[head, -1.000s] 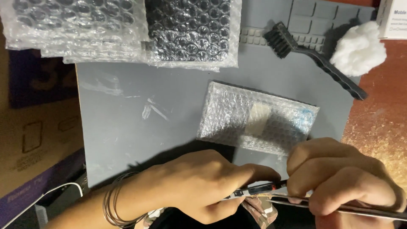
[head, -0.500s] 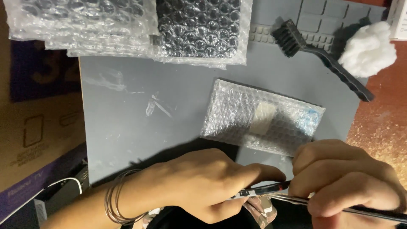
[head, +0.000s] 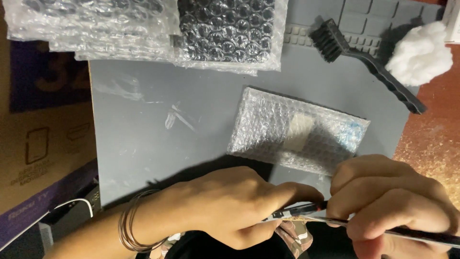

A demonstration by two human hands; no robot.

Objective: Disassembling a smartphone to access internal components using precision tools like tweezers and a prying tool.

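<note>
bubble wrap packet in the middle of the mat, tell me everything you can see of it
The bubble wrap packet is a small flat rectangular pouch of clear bubble wrap, lying slightly askew on the grey mat. Through it show a pale square patch and a bluish patch. Its lower right corner lies by the right hand; whether they touch is unclear.

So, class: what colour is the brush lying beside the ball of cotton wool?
Black all over, bristles and handle: the brush shows best in the head view.
</note>
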